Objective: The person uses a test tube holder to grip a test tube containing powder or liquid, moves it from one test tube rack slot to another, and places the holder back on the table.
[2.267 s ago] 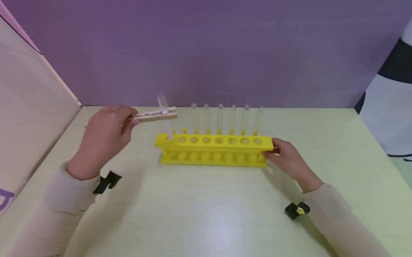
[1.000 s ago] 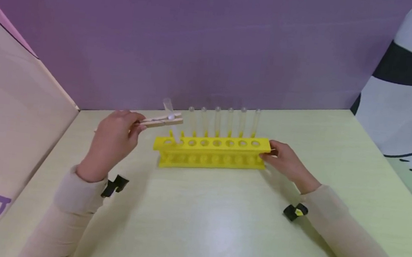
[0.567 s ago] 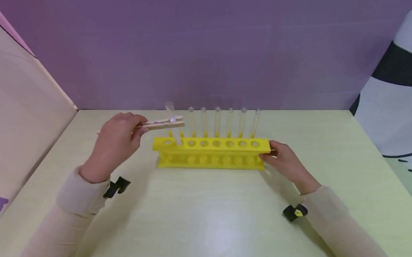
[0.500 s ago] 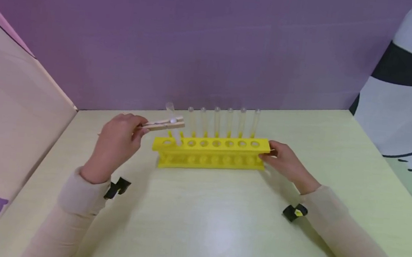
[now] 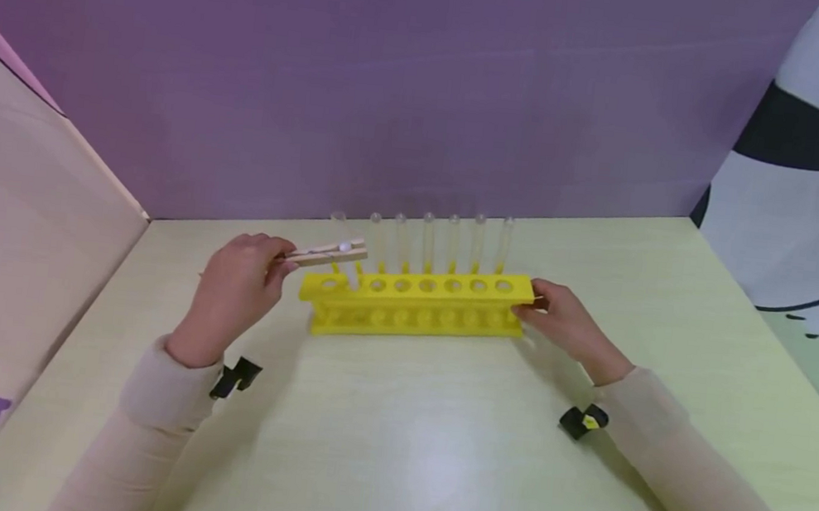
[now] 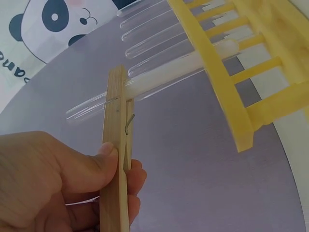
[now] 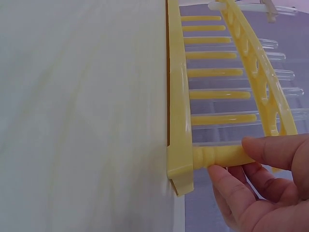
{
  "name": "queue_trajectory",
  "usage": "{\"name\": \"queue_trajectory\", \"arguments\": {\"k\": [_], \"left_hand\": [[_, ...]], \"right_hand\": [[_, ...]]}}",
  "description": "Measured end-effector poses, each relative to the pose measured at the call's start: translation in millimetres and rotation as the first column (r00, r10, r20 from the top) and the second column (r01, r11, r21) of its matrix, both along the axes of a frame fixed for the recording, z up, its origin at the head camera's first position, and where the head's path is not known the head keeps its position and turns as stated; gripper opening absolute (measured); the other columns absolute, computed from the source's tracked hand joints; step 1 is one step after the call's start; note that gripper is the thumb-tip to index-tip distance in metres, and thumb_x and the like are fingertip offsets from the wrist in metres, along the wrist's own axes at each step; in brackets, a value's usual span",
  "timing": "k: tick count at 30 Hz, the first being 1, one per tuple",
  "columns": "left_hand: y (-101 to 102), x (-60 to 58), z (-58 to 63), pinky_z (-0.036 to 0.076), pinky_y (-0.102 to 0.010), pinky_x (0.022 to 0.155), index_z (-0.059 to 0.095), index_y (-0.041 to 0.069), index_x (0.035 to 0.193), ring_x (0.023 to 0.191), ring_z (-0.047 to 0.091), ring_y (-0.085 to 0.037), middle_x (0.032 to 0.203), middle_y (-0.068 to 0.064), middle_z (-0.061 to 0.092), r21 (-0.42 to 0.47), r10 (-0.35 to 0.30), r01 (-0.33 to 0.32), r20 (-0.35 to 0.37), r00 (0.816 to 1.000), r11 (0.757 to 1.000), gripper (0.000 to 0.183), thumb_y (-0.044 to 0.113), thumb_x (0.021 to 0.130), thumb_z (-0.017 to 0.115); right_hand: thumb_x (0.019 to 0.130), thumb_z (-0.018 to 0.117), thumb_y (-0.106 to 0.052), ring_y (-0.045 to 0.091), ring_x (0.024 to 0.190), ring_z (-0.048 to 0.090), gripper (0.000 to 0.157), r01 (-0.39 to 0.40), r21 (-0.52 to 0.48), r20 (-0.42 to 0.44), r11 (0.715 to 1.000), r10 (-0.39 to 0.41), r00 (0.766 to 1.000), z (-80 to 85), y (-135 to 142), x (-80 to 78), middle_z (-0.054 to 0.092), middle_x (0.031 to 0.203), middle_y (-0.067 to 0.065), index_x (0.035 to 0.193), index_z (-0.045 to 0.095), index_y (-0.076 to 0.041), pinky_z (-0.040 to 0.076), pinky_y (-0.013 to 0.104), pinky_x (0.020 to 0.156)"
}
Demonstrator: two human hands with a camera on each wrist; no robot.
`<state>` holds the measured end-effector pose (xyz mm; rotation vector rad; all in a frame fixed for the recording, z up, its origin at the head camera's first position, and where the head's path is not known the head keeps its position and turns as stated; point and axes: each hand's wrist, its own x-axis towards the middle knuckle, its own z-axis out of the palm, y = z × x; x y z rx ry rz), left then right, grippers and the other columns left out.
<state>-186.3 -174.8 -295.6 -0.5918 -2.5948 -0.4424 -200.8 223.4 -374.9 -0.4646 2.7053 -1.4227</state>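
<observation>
My left hand [image 5: 235, 291] grips a wooden test tube clamp [image 5: 323, 256] by its handles, thumb on one side and fingers on the other. The clamp's jaws close around a clear test tube [image 6: 164, 72] holding something white in its lower part. The tube slants, its rounded bottom through the second hole from the left of a yellow test tube rack [image 5: 416, 295]. In the left wrist view, the tip shows just past the top bar. My right hand [image 5: 570, 326] holds the rack's right end, thumb and fingers around the end post [image 7: 227, 155].
Several clear test tubes [image 5: 428, 245] sit upside down on the pegs along the rack's back. The rack stands on a pale table [image 5: 396, 454], with a purple panel [image 5: 398, 79] behind and a printed white panel [image 5: 17, 206] at the left.
My left hand has moved right and down with the clamp. The tube has shifted from the first hole to the second and sunk lower. My right hand keeps its hold on the rack.
</observation>
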Motion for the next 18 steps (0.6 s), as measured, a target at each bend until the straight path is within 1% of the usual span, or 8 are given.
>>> {"name": "queue_trajectory", "arguments": {"k": [4,6,9,15,18], "left_hand": [[1,-0.8,-2.4,0.046,-0.042,0.062,0.067,-0.006,0.096,0.068,0.054,-0.03,0.083,-0.017,0.067,-0.001,0.0,0.0,-0.001,1.0,1.0,0.015,0.003,0.084,0.067],[1,-1.1,-3.1,0.046,-0.042,0.062,0.067,-0.006,0.097,0.068,0.054,-0.03,0.083,-0.018,0.067,-0.001,0.0,0.0,0.001,1.0,1.0,0.015,0.003,0.084,0.067],[1,-1.5,-4.7,0.047,-0.042,0.063,0.067,-0.007,0.097,0.068,0.054,-0.031,0.083,-0.018,0.067,-0.001,0.002,-0.002,0.01,1.0,1.0,0.016,0.003,0.085,0.067],[1,-2.7,-9.3,0.048,-0.042,0.063,0.068,-0.007,0.097,0.069,0.055,-0.03,0.084,-0.018,0.067,-0.006,-0.001,0.001,0.03,1.0,1.0,0.016,0.004,0.085,0.067],[1,-3.3,-10.9,0.048,-0.042,0.063,0.068,-0.007,0.097,0.069,0.055,-0.03,0.084,-0.018,0.067,-0.007,-0.003,0.003,0.033,0.999,1.0,0.016,0.004,0.085,0.067]], "right_hand": [[0.092,0.057,-0.003,0.035,0.108,0.055,0.03,0.001,0.003,0.005,1.0,-0.001,1.0,0.4,1,0.4,0.057,0.117,0.023,0.119,0.053,0.009,0.049,0.031,0.088],[0.092,0.057,-0.003,0.035,0.108,0.055,0.031,0.001,0.002,0.008,1.0,-0.001,1.0,0.3,2,0.3,0.057,0.118,0.023,0.12,0.053,0.009,0.049,0.031,0.088],[0.092,0.056,-0.003,0.036,0.109,0.055,0.032,0.005,0.002,0.016,1.0,-0.005,1.0,0.6,2,0.8,0.056,0.119,0.024,0.121,0.052,0.009,0.049,0.035,0.089],[0.092,0.057,-0.003,0.035,0.109,0.055,0.03,0.005,-0.006,0.01,1.0,-0.005,1.0,1.3,1,2.2,0.057,0.118,0.024,0.119,0.053,0.009,0.049,0.031,0.089],[0.092,0.057,-0.003,0.035,0.109,0.055,0.029,0.004,-0.005,0.004,1.0,-0.004,1.0,1.7,2,2.3,0.057,0.117,0.023,0.118,0.054,0.009,0.048,0.033,0.09]]}}
